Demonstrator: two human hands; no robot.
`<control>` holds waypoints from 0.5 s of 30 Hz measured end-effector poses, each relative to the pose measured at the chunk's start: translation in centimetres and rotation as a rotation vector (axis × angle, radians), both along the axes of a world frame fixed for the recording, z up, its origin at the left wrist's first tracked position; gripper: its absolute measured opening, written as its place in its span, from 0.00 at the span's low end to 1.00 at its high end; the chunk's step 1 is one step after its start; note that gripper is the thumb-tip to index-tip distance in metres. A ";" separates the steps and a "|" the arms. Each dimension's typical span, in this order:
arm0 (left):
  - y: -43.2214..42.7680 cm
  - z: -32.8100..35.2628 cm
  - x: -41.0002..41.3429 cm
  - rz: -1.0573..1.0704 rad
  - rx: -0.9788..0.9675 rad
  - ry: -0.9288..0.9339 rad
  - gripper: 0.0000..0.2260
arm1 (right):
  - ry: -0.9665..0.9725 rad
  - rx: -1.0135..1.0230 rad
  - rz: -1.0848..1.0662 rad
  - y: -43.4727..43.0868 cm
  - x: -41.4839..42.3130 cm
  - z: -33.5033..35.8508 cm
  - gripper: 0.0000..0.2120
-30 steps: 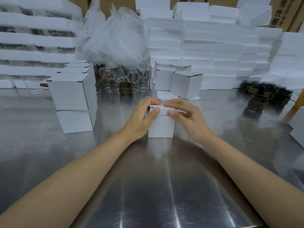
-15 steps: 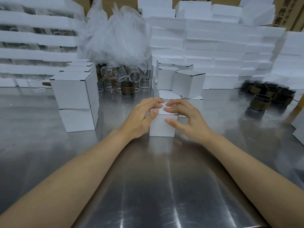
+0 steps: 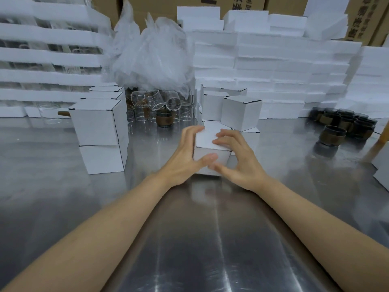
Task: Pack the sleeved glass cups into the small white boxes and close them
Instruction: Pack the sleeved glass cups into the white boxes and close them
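Small white box [image 3: 207,142] stands on the steel table [image 3: 189,239], top panel flat, enclosed between both hands.

Left hand [image 3: 185,157]: fingers up the box's left side, thumb across the front face, gripping.

Right hand [image 3: 237,163]: fingertips curled onto the top, thumb low on the front, holding. Both are blurred.

Stacked boxes [image 3: 99,123] are to the left. Sleeved cups [image 3: 332,133] are at the right, well apart.

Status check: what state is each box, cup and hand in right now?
Small white box: on the table, top looks closed.
Left hand: grips the box's left side.
Right hand: grips its right side, fingers on top.
Stacked boxes: closed, two high.
Tilted box: closed, sitting askew.
Brown-sleeved cup: upright, unpacked.
Bare glasses: some tipped over.
Dark sleeved cups: upright, unpacked.
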State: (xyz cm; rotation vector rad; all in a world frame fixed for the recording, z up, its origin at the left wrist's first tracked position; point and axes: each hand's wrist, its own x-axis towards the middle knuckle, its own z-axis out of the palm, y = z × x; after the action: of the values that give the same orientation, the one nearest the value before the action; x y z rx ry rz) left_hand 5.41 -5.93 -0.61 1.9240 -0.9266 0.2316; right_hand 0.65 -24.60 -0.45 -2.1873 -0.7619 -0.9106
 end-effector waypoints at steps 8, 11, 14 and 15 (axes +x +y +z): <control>-0.7 0.4 0.1 0.053 -0.447 0.005 0.43 | -0.273 0.292 -0.163 -1.4 1.2 0.3 0.14; -2.3 1.0 0.8 0.129 -0.676 0.051 0.37 | -0.178 0.371 -0.435 -2.5 2.2 0.3 0.13; -5.1 2.0 1.6 0.162 -0.800 0.112 0.34 | -0.103 0.307 -0.560 -2.6 3.5 0.3 0.11; -6.0 2.4 1.9 0.162 -0.818 0.129 0.34 | -0.096 0.287 -0.585 -2.7 3.8 0.3 0.10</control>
State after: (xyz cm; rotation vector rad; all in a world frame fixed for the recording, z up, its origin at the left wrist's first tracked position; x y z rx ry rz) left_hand 7.35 -11.96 1.83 1.2279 -0.4707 0.4895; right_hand 4.45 -27.26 -0.15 -2.1412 -0.0044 -1.3226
